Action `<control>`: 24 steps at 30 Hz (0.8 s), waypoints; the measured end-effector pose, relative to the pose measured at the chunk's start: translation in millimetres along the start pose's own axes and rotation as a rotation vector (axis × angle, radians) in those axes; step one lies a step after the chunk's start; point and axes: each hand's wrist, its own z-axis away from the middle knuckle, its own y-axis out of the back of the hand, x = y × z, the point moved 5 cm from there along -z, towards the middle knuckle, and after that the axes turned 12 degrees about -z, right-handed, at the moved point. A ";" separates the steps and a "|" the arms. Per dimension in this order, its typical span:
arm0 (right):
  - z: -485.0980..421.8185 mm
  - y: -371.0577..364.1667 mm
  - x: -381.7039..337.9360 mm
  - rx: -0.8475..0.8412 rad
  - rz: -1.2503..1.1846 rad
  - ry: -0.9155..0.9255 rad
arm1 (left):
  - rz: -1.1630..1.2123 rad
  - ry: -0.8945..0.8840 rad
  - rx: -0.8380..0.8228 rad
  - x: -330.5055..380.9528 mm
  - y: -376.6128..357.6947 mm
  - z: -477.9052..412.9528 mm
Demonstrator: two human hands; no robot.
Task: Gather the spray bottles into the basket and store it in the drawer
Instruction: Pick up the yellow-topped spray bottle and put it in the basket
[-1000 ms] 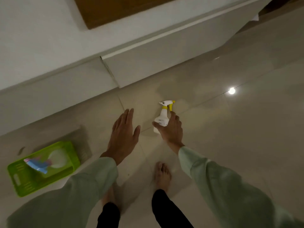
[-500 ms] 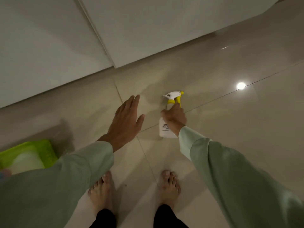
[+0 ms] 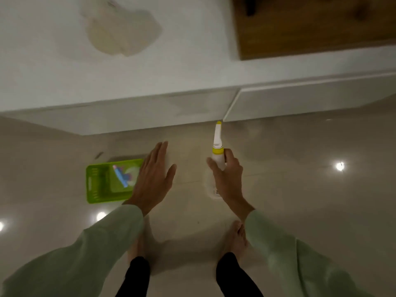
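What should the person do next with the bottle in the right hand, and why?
Probably carry the white spray bottle, gripped in the right hand, leftward to the green basket on the floor, which already holds a bottle; the left hand is empty.

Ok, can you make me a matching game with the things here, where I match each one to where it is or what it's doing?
Things:
1. white spray bottle
2. green basket
3. blue spray bottle
4. left hand

Places or states:
A. lying inside the basket
B. open and flat, holding nothing
C. gripped in the right hand
D. sitting on the floor to the left

Pairs: 1-C, 2-D, 3-A, 4-B
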 end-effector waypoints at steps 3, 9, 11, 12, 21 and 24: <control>37.0 -54.5 -42.6 -0.097 -0.037 0.083 | 0.018 0.075 0.054 -54.6 39.2 30.4; 91.5 -186.5 -84.7 -0.213 -0.143 0.126 | 0.073 0.160 0.109 -188.4 77.0 66.2; 110.3 -229.0 -92.1 -0.228 -0.179 0.130 | 0.076 0.175 0.095 -229.9 82.5 79.2; 119.8 -250.1 -95.2 -0.222 -0.183 0.137 | 0.086 0.180 0.087 -250.3 85.2 85.7; 152.8 -393.0 -61.8 -0.134 -0.068 0.161 | 0.102 0.169 0.016 -369.8 83.3 93.6; 145.4 -420.6 -26.4 -0.129 -0.027 0.126 | 0.112 0.165 -0.010 -387.0 61.5 85.4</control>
